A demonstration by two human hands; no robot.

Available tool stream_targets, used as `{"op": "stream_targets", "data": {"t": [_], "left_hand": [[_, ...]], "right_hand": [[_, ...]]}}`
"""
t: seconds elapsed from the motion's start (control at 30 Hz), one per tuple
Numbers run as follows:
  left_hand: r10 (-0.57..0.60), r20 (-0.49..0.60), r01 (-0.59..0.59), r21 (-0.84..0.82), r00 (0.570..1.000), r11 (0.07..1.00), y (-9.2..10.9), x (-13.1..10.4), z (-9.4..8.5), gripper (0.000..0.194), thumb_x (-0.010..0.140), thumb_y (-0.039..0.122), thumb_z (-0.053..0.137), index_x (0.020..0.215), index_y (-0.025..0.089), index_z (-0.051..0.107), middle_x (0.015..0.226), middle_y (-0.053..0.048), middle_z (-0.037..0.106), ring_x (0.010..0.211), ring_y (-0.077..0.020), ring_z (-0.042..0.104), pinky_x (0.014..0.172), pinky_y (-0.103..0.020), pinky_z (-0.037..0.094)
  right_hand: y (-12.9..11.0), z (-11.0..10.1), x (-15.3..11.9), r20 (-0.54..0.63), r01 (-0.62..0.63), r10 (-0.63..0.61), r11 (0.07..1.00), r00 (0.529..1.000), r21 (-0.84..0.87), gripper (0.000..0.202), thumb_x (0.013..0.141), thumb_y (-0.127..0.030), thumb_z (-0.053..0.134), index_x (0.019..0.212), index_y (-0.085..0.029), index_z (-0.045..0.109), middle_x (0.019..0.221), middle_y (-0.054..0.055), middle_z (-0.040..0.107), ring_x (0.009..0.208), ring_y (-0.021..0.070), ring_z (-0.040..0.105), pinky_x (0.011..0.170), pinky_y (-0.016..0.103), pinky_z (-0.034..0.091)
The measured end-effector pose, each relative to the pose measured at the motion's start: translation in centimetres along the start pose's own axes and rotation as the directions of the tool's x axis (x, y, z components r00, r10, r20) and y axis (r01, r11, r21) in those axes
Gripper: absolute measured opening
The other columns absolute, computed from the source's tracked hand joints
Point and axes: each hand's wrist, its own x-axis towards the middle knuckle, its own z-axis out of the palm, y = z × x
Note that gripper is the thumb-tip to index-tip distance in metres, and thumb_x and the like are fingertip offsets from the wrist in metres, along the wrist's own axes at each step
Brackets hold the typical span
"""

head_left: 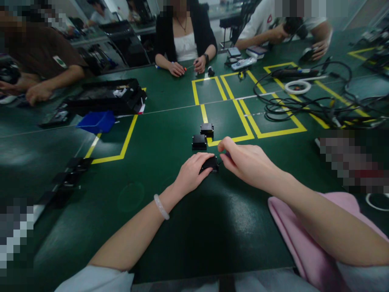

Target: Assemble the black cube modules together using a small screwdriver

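"Under the left hand (192, 173), what's that dark thing?"

"A small black box (212, 163). The fingers curve over its far side and the thumb presses the near side, so the hand is closed to about the box's width."

"And the right hand (247, 162)?"

"Just beside the box's right end, curled, with thumb and forefinger close together. Something thin and dark (221, 163) shows by the thumb, but it's too small to name, and I can't tell whether the fingers grip it."

"What does the box look like?"

"Squarish and smooth, with a dull sheen. Just beyond the left hand sit two more like it, a nearer box (199, 141) and a farther box (207, 129), with small knobs at their edges."

"And the surface?"

"A green table (188, 235), slick enough to throw back light. Flat yellow tape (234, 140) runs in straight lines ahead of the right hand."

"Anything softer?"

"Yes, a pink cloth (316, 235) with a rounded fold, beneath the right forearm. Around the left wrist is a pale, glossy bracelet (161, 207). Well beyond the left hand, off to its left, there's a smooth blue tray (96, 121); far ahead of the right hand, black cables (282, 108) loop loosely."
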Motion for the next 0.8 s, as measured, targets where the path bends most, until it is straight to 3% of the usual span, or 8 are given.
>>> {"op": "stream_targets", "data": {"t": [0.23, 0.47, 0.67, 0.8], "left_hand": [[-0.004, -0.004, 0.004, 0.004, 1.0, 1.0, -0.07, -0.01, 0.12, 0.036, 0.089, 0.024, 0.051, 0.125, 0.022, 0.048, 0.123, -0.008, 0.056, 0.114, -0.0229, 0.052, 0.098, -0.043, 0.044], [-0.002, -0.007, 0.002, -0.005, 1.0, 1.0, -0.01, -0.05, 0.08, 0.036, 0.09, 0.023, 0.051, 0.125, 0.021, 0.048, 0.125, -0.007, 0.055, 0.114, -0.0222, 0.052, 0.099, -0.042, 0.044], [-0.003, -0.016, 0.003, -0.005, 1.0, 1.0, -0.04, -0.09, 0.11, 0.036, 0.09, 0.024, 0.05, 0.125, 0.022, 0.048, 0.124, -0.007, 0.055, 0.114, -0.0228, 0.053, 0.099, -0.042, 0.045], [0.001, -0.01, -0.001, -0.002, 1.0, 1.0, -0.02, -0.04, 0.08, 0.036, 0.09, 0.024, 0.05, 0.125, 0.021, 0.048, 0.124, -0.007, 0.055, 0.115, -0.0227, 0.052, 0.099, -0.042, 0.044]], "right_hand": [[-0.1, 0.04, 0.14, 0.02, -0.013, 0.013, 0.999, 1.0, -0.04, 0.027, 0.096, -0.038, 0.032, 0.094, -0.019, 0.05, 0.075, 0.002, 0.067, 0.063, 0.0152, 0.061, 0.052, 0.026, 0.024], [0.15, 0.56, 0.06, -0.079, -0.013, 0.009, 0.998, 0.997, -0.057, 0.02, 0.094, -0.028, 0.035, 0.105, -0.018, 0.048, 0.077, 0.001, 0.066, 0.06, 0.0138, 0.059, 0.05, 0.025, 0.025], [0.0, 0.01, 0.05, -0.014, -0.01, 0.009, 0.997, 1.0, -0.078, 0.027, 0.096, -0.038, 0.033, 0.092, -0.019, 0.052, 0.076, 0.002, 0.067, 0.066, 0.0151, 0.061, 0.053, 0.026, 0.026], [0.03, 0.26, 0.02, -0.053, -0.014, 0.01, 0.997, 0.999, -0.077, 0.022, 0.095, -0.03, 0.034, 0.104, -0.018, 0.05, 0.076, 0.001, 0.067, 0.062, 0.0142, 0.06, 0.051, 0.025, 0.026]]}}
